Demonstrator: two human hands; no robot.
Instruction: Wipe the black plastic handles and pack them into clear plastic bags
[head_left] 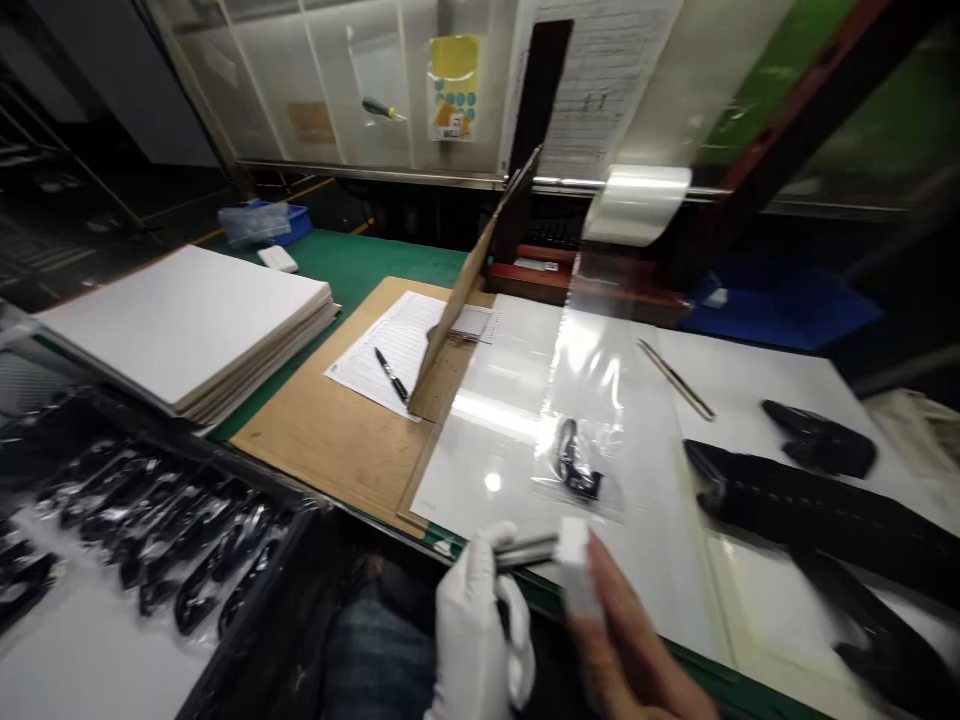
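Note:
My left hand (480, 620), in a white glove, is at the table's front edge with its fingers closed on a slim shiny metal tool (529, 550). Motion blur hides the tool's exact kind. Bare and blurred, my right hand (637, 650) pinches a small white block (576, 560) between thumb and fingers. The tool's far end meets the block or passes behind it; I cannot tell which. Beyond both hands, a clear plastic bag (551, 455) with a dark curved part (576, 462) inside lies on the white work surface (487, 430).
Dark moulded parts (825, 510) and a thin metal tool (675, 378) lie at right. A cardboard divider (465, 290) stands mid-table beside a pen (391, 375) and paper. White sheets (187, 320) are stacked at left. A black bin (300, 540) holds several bagged parts.

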